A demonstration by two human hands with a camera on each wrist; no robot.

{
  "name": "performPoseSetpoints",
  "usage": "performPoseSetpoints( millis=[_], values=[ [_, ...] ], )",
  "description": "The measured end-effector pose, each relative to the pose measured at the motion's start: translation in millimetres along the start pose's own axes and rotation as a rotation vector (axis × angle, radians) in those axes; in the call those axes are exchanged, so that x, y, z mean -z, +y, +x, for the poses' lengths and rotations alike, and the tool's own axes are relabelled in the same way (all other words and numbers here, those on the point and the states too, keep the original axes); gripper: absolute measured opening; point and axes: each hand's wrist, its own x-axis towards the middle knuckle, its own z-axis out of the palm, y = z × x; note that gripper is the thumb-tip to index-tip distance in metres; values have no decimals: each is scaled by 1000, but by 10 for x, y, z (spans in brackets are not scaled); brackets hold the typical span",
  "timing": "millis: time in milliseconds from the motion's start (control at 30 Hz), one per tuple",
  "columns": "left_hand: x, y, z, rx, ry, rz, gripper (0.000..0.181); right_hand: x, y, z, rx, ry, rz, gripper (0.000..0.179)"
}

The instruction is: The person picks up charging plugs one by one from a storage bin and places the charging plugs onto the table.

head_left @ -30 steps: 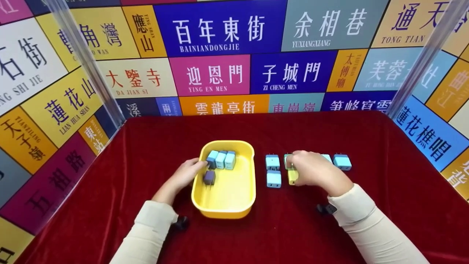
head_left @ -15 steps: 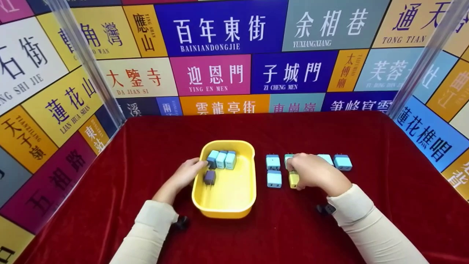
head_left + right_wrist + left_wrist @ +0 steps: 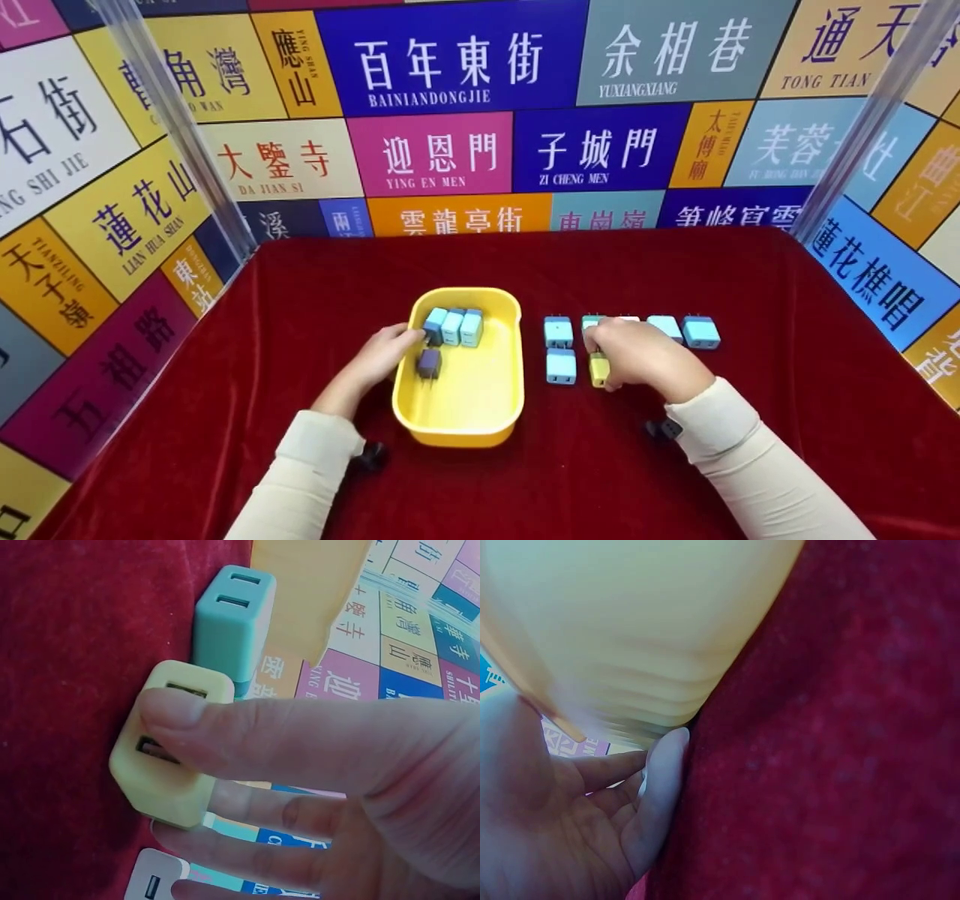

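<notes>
My right hand (image 3: 646,358) pinches a yellow USB wall charger (image 3: 599,370) on the cloth. In the right wrist view, the thumb lies across its port face between two slots, with fingers behind it. Beside it a light blue charger (image 3: 561,367) shows its two ports. A back row holds several more chargers, including a blue one (image 3: 701,332) at the right end; my hand partly covers the middle ones. At the left rim of a yellow basin (image 3: 457,435), my left hand (image 3: 384,354) holds the wall. Blue chargers (image 3: 452,328) and a dark purple one (image 3: 429,364) lie inside.
A dark red velvet cloth (image 3: 585,480) covers the table. Walls with coloured street-name panels (image 3: 457,60) enclose the back and sides. Clear posts (image 3: 862,127) stand at the back corners.
My right hand has drawn the yellow charger slightly towards me, and more of a white charger shows behind the knuckles. The left hand and basin have stayed put.
</notes>
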Motion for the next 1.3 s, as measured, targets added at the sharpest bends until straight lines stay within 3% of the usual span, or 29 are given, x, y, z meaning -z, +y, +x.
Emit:
performPoseSetpoints(
  millis=[767, 1300],
  values=[
    [-1, -17, -6, 0, 5, -17, 50, 34, -23, -13, 14, -18, -27, 36],
    [2, -12, 2, 8, 5, -17, 51, 5, -63, -34, 21, 23, -28, 36]
  ],
)
